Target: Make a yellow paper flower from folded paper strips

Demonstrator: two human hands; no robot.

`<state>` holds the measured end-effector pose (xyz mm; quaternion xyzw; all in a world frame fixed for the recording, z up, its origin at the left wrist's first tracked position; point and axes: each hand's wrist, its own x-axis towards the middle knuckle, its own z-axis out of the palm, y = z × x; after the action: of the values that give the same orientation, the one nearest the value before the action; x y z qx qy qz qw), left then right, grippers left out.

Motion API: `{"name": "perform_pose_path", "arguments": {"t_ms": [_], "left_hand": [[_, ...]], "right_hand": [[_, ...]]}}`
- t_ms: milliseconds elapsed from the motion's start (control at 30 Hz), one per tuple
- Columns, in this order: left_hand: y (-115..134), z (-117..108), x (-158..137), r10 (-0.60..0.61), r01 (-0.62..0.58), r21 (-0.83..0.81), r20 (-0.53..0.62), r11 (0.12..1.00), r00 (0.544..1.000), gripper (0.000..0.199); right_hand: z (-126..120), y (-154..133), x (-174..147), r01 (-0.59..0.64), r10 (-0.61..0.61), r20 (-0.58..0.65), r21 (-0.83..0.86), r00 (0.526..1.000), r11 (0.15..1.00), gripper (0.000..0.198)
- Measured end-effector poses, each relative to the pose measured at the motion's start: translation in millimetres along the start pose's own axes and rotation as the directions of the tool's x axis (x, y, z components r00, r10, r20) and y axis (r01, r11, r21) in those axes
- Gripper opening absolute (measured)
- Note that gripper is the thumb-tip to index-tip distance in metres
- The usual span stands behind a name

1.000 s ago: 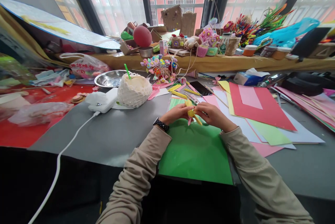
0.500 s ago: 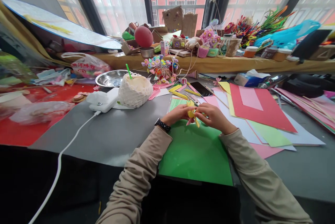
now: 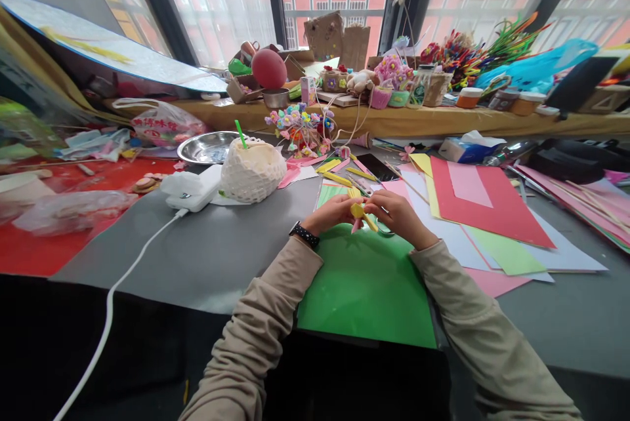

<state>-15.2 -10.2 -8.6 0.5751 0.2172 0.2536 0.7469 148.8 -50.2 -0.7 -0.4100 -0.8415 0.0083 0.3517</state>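
My left hand (image 3: 335,212) and my right hand (image 3: 399,214) meet over the far end of a green sheet (image 3: 367,296). Between them is a small folded paper piece (image 3: 357,210), yellow with a pink tip pointing down toward me. The fingers of my left hand are closed on its left side. My right fingers pinch its other side, and their tips are partly hidden. A rounded shiny edge, perhaps a scissors handle, shows under my right hand. Folded yellow paper strips (image 3: 336,178) lie just beyond the hands, near a dark phone (image 3: 374,168).
To the right lie coloured paper sheets, with a red one (image 3: 492,201) on top. On the left stand a coconut in white netting (image 3: 253,175), a white charger (image 3: 194,188) with its cable, and a metal plate (image 3: 209,147). Crafts crowd the window ledge (image 3: 413,122).
The yellow paper piece has turned in my fingers, and its rounded yellow face now shows toward me. My right hand has shifted slightly left. The view has moved a little.
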Motion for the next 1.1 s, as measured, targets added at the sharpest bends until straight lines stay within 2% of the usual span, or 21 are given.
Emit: {"name": "perform_pose_path", "arguments": {"t_ms": [100,200,300,367,467,567,633,733,900,1100], "left_hand": [[-2.0,-0.5,1.9,-0.027,0.026,-0.010,-0.009,1.000,1.000,0.024],[-3.1,0.2,5.5,-0.078,0.074,-0.041,-0.124,0.996,0.989,0.024],[-2.5,2.4,7.2,-0.093,0.068,-0.107,-0.251,0.992,0.963,0.030],[-2.1,4.4,6.8,-0.070,0.041,-0.101,-0.298,0.994,0.952,0.032],[-3.8,6.8,6.7,0.000,0.010,0.028,-0.344,1.000,0.939,0.035],[-8.3,6.9,8.4,0.119,-0.048,0.198,-0.365,0.979,0.924,0.040],[-11.7,5.8,9.4,0.254,-0.126,0.319,-0.401,0.939,0.880,0.044],[-15.4,4.0,9.3,0.417,-0.215,0.453,-0.412,0.865,0.810,0.038],[-17.7,2.6,8.0,0.527,-0.260,0.561,-0.389,0.786,0.756,0.024],[-16.5,1.0,9.2,0.645,-0.256,0.702,-0.365,0.664,0.672,0.013]], "right_hand": [[1.5,3.8,1.7,0.004,-0.003,0.012,-0.008,1.000,1.000,0.040],[4.0,10.0,1.5,-0.034,0.033,-0.013,-0.063,0.999,0.997,0.040],[7.4,14.8,-0.8,-0.111,0.086,-0.128,-0.203,0.988,0.973,0.040],[9.6,15.2,-2.6,-0.182,0.104,-0.236,-0.335,0.966,0.925,0.038],[12.4,11.8,-4.2,-0.235,0.067,-0.325,-0.511,0.943,0.827,0.036],[14.9,7.3,-4.1,-0.183,-0.006,-0.299,-0.600,0.954,0.779,0.036],[16.5,5.0,-3.8,-0.154,-0.039,-0.285,-0.624,0.958,0.766,0.036],[18.4,2.3,-3.5,-0.139,-0.063,-0.283,-0.638,0.957,0.757,0.037],[19.7,-0.4,-3.3,-0.099,-0.108,-0.275,-0.641,0.955,0.761,0.034],[21.0,-1.7,-3.2,-0.052,-0.106,-0.240,-0.569,0.965,0.821,0.030]]}}
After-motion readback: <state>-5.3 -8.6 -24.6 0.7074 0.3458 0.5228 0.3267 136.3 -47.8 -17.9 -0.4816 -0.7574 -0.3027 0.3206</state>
